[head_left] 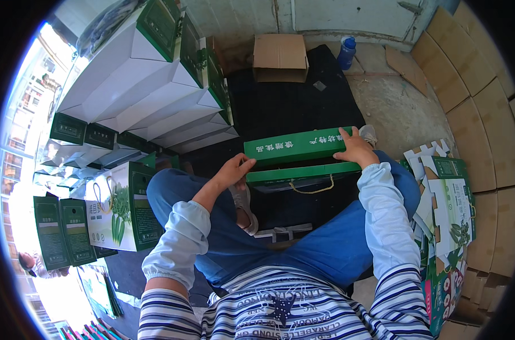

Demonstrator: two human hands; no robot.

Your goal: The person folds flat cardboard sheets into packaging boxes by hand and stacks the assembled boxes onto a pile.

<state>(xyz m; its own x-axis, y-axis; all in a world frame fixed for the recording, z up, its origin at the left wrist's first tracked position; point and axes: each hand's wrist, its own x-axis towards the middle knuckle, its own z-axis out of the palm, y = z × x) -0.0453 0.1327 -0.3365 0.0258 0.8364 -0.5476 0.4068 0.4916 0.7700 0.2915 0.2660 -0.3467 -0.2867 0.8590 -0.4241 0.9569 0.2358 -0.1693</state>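
Between my knees is a long green cardboard gift box (303,150) with pale lettering along its upper panel. A dark gap runs between that panel and the near green edge, and a yellow cord handle (320,188) hangs on the side toward me. My left hand (236,171) pinches the box's left end, thumb along the corner. Gripping the right end is my right hand (357,150), its thumb on the front of the upper panel and fingers over the top edge. Some fingertips are hidden behind the cardboard.
White and green boxes (138,73) are stacked high at left, with printed boxes (115,209) below. Flattened printed cartons (450,209) pile up at right beside a wall of brown cartons (467,130). Ahead stand an open brown box (280,56) and a blue bottle (346,54).
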